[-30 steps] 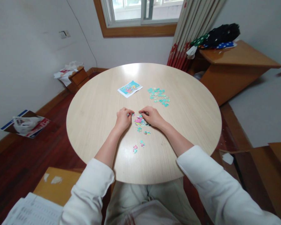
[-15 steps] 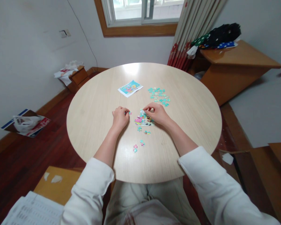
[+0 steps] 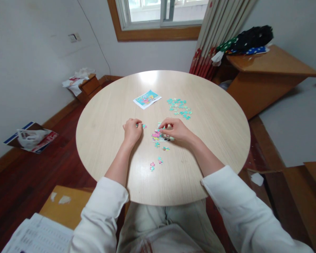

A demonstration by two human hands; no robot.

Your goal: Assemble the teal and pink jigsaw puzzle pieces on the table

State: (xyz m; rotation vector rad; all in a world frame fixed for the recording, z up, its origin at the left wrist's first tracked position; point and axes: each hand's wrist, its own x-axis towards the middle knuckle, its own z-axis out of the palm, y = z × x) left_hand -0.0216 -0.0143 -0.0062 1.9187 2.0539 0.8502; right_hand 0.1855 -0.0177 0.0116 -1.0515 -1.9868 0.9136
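Over the partly joined jigsaw puzzle (image 3: 156, 135), my right hand (image 3: 175, 128) has its thumb and index finger pinched on a small puzzle piece, mostly hidden by the fingers. The hand covers the puzzle's right and upper parts; pink and yellow show at its left. My left hand (image 3: 133, 129) rests on the table to the left, fingers curled, beside a small pink and teal piece (image 3: 144, 126). What its fingertips grip is too small to make out. Nearer me lie a teal piece (image 3: 157, 144), a brown and teal piece (image 3: 165, 149) and a pink and teal pair (image 3: 152, 166).
A round wooden table (image 3: 102, 116) carries everything. Farther back lie a printed picture (image 3: 147, 99) with cartoon figures and, right of it, a spread of teal pieces (image 3: 179, 107). A wooden cabinet (image 3: 274, 66) with cloth on top stands beyond the table's right side.
My right hand's fingertips have moved slightly left and nearer me over the puzzle. My left hand has shifted a little left, uncovering more of the piece beside it.
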